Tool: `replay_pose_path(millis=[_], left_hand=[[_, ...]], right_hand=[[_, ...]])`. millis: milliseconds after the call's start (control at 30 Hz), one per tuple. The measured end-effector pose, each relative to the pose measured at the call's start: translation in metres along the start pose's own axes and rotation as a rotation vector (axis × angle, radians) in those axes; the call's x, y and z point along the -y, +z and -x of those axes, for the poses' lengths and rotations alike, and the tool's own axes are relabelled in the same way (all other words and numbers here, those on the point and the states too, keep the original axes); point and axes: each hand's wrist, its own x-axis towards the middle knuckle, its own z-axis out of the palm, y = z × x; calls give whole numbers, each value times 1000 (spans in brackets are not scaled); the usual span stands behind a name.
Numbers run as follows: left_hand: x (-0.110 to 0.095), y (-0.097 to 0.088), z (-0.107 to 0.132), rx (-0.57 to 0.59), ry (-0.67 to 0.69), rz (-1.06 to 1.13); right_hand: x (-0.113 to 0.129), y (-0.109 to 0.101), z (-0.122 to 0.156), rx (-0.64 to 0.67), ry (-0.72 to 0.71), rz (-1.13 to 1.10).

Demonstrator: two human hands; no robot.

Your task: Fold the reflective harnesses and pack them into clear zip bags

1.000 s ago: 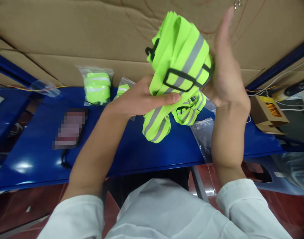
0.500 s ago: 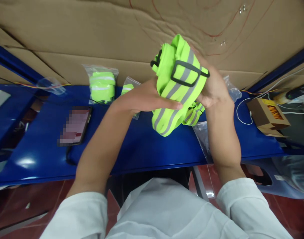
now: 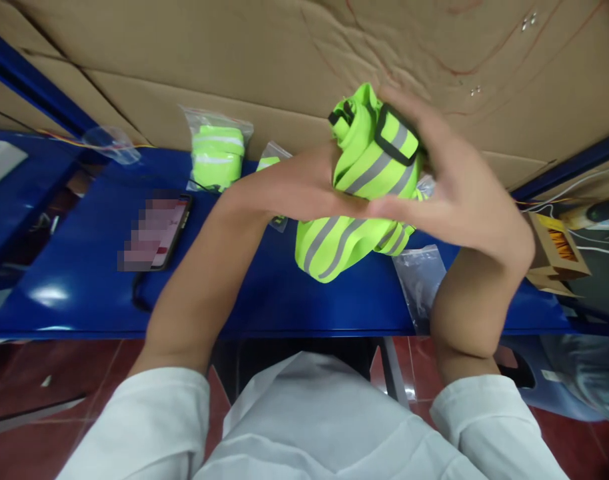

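Both hands hold a rolled neon-yellow reflective strap (image 3: pixel 374 170) with grey stripes and a black plastic buckle on its upper side. From the left, my left hand (image 3: pixel 319 190) wraps round the roll, its thumb lying across the front. My right hand (image 3: pixel 447 190) curves round the right side, thumb tip close to the left thumb and fingers behind the top. A loose end of the strap hangs below the thumbs. Behind it, more yellow striped strap (image 3: pixel 397 239) shows low on the right; whether it is part of the same piece I cannot tell.
On the blue table (image 3: pixel 284 300) lie a bagged yellow strap (image 3: pixel 217 157), a second partly hidden bag (image 3: pixel 269 162), a phone (image 3: pixel 159 233) with a cable, and a clear plastic bag (image 3: pixel 422 277). A small cardboard box (image 3: pixel 559 250) stands right. A cardboard wall (image 3: pixel 184 53) rises behind.
My right hand has turned over the roll, its thumb now coming across the front to meet the left thumb. The buckle has tilted and shifted right. The view has moved slightly.
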Motion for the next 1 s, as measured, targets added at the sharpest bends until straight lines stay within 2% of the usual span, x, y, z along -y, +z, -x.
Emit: replay_pose_path(millis=[67, 133, 200, 300, 400, 500, 567, 700, 800, 900, 1000], left_hand=[[0, -3, 0, 15, 64, -54], [2, -4, 0, 0, 53, -32], [6, -2, -1, -19, -57, 121], [10, 10, -6, -38, -220, 471], [11, 26, -14, -22, -203, 682], [11, 35, -20, -42, -187, 742], [11, 38, -21, -60, -215, 710], [16, 41, -20, -110, -328, 602], [19, 46, -20, -149, -349, 596], [22, 50, -21, -77, -269, 671], [21, 51, -23, 13, -214, 819]], right_hand=[[0, 3, 0, 34, -11, 52], [-6, 9, -3, -7, 4, 11], [-14, 13, -7, -108, 37, -35], [-24, 17, -12, -293, 118, -51], [-29, 15, -15, -457, 112, -3], [-26, 10, -13, -615, 34, -13], [-22, 3, -9, -621, 27, -24], [-17, -6, -3, -479, 162, -116], [-23, -4, -3, -493, 203, -189], [-29, 0, -5, -532, 191, -158], [-34, 0, -8, -601, 175, 0]])
